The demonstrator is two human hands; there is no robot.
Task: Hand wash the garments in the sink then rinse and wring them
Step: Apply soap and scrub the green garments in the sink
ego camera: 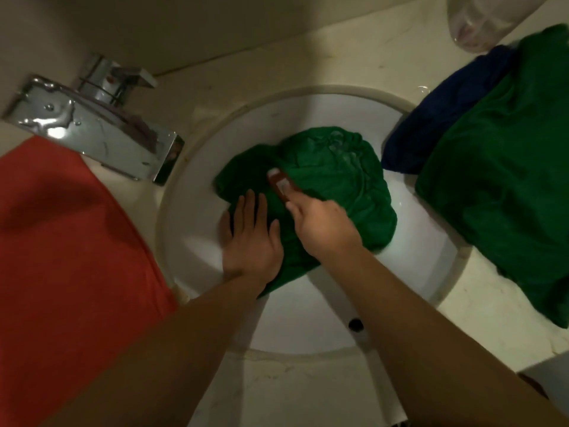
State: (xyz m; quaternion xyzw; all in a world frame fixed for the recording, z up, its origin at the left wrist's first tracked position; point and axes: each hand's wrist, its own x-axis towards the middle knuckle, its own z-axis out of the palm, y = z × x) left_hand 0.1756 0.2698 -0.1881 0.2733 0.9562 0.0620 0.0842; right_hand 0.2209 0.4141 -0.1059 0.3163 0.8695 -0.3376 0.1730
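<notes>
Scrubbing stage; rinsing and wringing not yet done.
Flat left fingers [248, 208] press the green garment [338, 167]; right fingers [303, 211] grasp a brush [280, 184].

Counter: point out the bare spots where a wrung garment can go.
Bare: the counter behind the sink, between faucet and blue garment; also the front strip by the near rim. Crowded: red cloth covers the left, the green pile the right; the sink's middle holds a green garment, left hand and right hand with brush.
</notes>
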